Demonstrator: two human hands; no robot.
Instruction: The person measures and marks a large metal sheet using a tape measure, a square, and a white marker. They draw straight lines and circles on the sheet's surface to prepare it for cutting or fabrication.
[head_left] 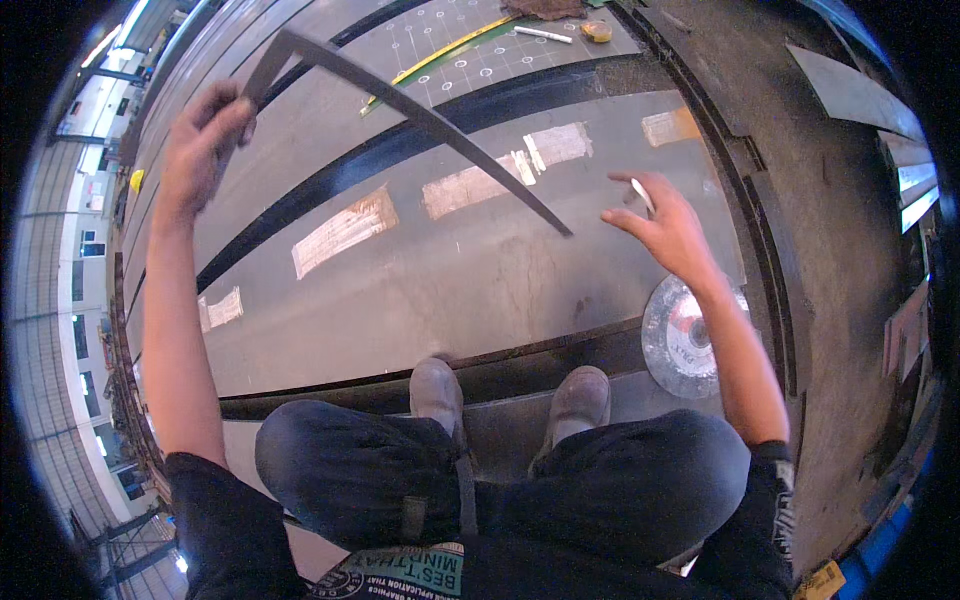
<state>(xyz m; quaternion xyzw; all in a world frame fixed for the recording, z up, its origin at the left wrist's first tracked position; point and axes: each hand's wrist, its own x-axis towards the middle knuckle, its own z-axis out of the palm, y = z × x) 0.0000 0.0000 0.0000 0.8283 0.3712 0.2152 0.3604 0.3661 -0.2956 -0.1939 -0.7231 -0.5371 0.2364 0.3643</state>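
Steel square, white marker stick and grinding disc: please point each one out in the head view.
steel square [400, 100], head view, on its long blade.
white marker stick [643, 196], head view, on its middle.
grinding disc [672, 345], head view, on its grey face.

Left hand [205, 140] lifts steel square [420, 115] — right hand [665, 225] holds chalk [643, 196].

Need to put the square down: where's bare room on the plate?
Bare grey steel plate lies open between the pale paint patches and the shoes. Free too under the left hand, which holds the large dark steel square. Crowded: near the right hand with white chalk stick, by the round grinding disc.
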